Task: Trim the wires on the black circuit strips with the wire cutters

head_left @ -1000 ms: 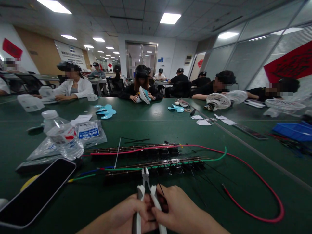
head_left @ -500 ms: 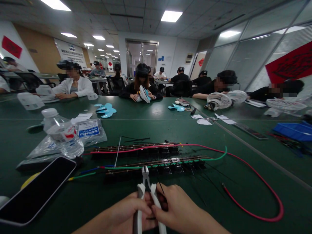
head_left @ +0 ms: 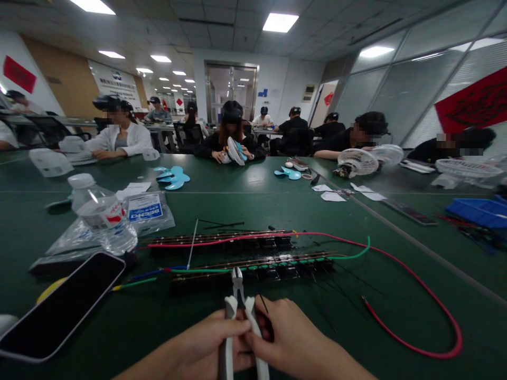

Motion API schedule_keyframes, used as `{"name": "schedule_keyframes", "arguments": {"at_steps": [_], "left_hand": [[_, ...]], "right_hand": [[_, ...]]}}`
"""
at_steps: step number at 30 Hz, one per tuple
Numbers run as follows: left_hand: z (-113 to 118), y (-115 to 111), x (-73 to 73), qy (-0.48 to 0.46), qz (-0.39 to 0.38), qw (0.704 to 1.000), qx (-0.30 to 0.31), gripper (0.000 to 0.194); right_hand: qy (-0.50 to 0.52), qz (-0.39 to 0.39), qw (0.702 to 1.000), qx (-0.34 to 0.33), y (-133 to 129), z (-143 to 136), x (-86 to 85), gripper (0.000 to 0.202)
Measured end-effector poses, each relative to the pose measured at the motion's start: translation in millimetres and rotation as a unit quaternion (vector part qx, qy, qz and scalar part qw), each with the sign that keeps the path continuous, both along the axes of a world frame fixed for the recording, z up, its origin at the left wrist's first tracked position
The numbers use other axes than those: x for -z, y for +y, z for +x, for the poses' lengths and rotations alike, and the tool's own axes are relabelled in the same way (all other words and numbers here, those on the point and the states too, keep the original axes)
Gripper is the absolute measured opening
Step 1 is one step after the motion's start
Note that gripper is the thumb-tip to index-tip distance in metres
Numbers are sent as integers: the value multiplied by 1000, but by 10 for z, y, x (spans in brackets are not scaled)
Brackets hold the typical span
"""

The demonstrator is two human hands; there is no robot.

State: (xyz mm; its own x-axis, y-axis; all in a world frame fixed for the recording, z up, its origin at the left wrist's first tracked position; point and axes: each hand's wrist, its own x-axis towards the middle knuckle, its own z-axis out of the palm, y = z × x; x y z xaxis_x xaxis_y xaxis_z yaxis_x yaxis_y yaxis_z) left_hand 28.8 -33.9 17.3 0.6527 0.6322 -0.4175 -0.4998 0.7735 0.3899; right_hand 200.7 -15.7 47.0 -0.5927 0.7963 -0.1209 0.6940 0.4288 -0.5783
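Observation:
Diagonal cutters (head_left: 237, 285) with white-and-grey handles point away from me, their handles spread apart. My left hand (head_left: 214, 338) is closed around the left handle, its thumb reaching across toward the right one. Around the right handle is my right hand (head_left: 291, 330), with a thin black strip (head_left: 263, 303) sticking up by its index finger. Just beyond the cutter jaws lies a black slotted strip with a green wire (head_left: 265, 265) along it. A second such strip behind carries a red wire (head_left: 245, 239). A white cable tie (head_left: 193, 243) stands up at the left.
At left lie a phone (head_left: 63, 306), a water bottle (head_left: 101, 211) and a plastic bag (head_left: 148, 211). The red cable's thick loop (head_left: 455, 327) curves at right, near a blue tray (head_left: 477, 212). Co-workers sit across the table with fan parts (head_left: 356, 161) and blue fan blades (head_left: 174, 178).
My left thumb has slid up and across the left handle, nearer my right thumb. The cutters stay in nearly the same place, and the wires have not moved.

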Motion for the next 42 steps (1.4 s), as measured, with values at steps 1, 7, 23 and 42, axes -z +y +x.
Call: {"name": "schedule_keyframes", "arguments": {"at_steps": [1, 7, 23, 42], "left_hand": [[2, 0, -1, 3, -5, 1000, -3, 10], [-8, 0, 35, -9, -5, 1000, -14, 10], [18, -25, 92, 11, 5, 999, -41, 16], [5, -7, 126, -4, -1, 1000, -21, 9]], "right_hand": [[2, -2, 1000, 0, -2, -1, -2, 12], [16, -5, 1000, -7, -14, -11, -3, 15], [-16, 12, 999, -34, -2, -3, -30, 22], [1, -3, 1000, -31, -3, 4, -49, 27]]}}
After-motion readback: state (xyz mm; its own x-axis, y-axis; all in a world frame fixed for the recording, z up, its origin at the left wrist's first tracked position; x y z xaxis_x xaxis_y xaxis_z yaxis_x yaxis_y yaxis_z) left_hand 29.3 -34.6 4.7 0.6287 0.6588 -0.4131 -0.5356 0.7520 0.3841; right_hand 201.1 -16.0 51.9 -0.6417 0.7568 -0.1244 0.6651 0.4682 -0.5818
